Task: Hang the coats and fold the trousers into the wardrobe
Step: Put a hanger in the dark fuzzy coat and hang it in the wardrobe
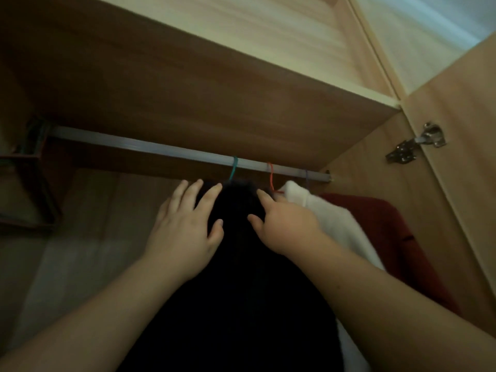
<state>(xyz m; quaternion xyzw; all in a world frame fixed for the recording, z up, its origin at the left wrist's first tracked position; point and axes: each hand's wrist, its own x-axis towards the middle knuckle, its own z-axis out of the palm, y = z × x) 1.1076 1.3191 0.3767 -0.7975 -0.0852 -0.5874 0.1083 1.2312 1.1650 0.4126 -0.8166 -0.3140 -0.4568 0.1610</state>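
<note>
Showing: black coat (241, 277) hung from the rail (161, 149) on a teal hanger (234, 169), between both hands.
Left hand (185, 232): lay flat against the coat's left shoulder, fingers (198, 191) straight and spread, gripping nothing.
Right hand (284, 226): touched the coat's right shoulder near the collar, fingers relaxed and extended (no pinch was visible).
Neighbours: white garment (316, 213) on an orange hanger (271, 178) hung just beside the coat, a red garment (375, 224) beyond it.
Risk: a sideways push could probably have slid the coat off its hanger, or crowded it into the white garment; the thin hook might also have twisted on the rail.
Surface: wooden shelf (214, 108) above the rail, pale back panel below.
Room: dim wardrobe interior; open door (456, 183) with metal hinge (418, 143) at right.
</note>
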